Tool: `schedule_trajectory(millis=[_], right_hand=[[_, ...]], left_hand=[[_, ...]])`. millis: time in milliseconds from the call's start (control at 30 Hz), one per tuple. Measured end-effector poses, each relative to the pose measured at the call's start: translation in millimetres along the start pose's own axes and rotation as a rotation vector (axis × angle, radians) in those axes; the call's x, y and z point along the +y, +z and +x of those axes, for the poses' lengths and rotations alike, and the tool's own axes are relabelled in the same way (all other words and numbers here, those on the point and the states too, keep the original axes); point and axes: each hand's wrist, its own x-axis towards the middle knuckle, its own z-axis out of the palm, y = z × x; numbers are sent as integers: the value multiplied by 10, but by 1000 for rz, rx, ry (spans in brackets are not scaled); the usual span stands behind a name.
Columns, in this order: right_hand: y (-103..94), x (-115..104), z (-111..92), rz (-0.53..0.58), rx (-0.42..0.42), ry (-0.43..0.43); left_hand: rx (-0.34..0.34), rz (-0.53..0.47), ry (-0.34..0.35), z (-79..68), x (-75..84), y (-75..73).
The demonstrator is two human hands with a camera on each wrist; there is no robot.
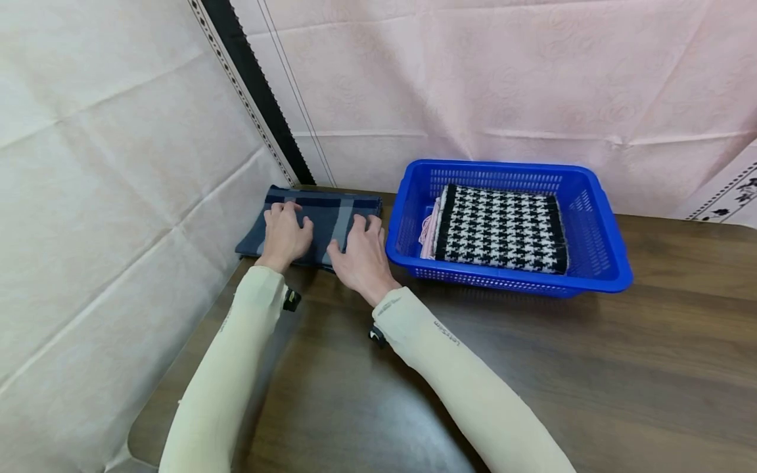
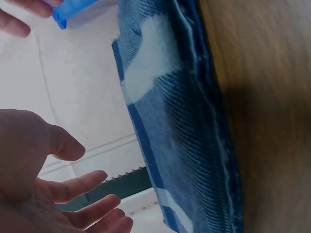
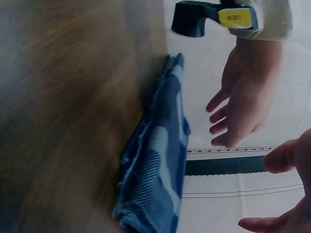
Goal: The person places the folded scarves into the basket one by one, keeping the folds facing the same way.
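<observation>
A folded blue plaid scarf [image 1: 324,220] lies on the table at the far left corner, with pale grey and dark navy bands. Above its left part is my left hand [image 1: 285,236], palm down with fingers spread and slightly bent. My right hand [image 1: 365,259] is over the scarf's right end in a similar pose, thumb apart from the fingers. In the left wrist view, a gap shows between the left hand [image 2: 73,194] and the scarf [image 2: 170,116]. The right wrist view likewise shows the right hand [image 3: 291,184] apart from the cloth [image 3: 155,160], holding nothing.
Right of the scarf stands a blue plastic basket [image 1: 603,263]. Inside it lie a folded black-and-white houndstooth scarf [image 1: 503,226] and a pink fringed cloth [image 1: 430,230] partly beneath. Pale fabric walls [image 1: 532,79] close off the wooden table [image 1: 331,381] behind and at left.
</observation>
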Motion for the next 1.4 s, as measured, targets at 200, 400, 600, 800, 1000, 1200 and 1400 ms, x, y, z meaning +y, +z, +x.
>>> schedule_trajectory(millis=[200, 400, 600, 800, 1000, 1200, 1400], right_hand=[[92, 69, 64, -37, 7, 25], [150, 135, 145, -65, 8, 70], [175, 209, 219, -73, -3, 115], [188, 243, 276, -51, -21, 157], [209, 226, 329, -64, -33, 208], [250, 231, 369, 4, -42, 265], [284, 268, 413, -7, -41, 315]], left_hand=[[-32, 18, -41, 60, -124, -39], [-75, 23, -82, 86, -211, -84], [-134, 56, -139, 114, -296, -92], [-216, 103, -201, 162, -378, -75], [-231, 92, -229, 194, -453, -66], [-266, 121, -269, 227, -546, -69], [-284, 119, -304, 254, -640, -47]])
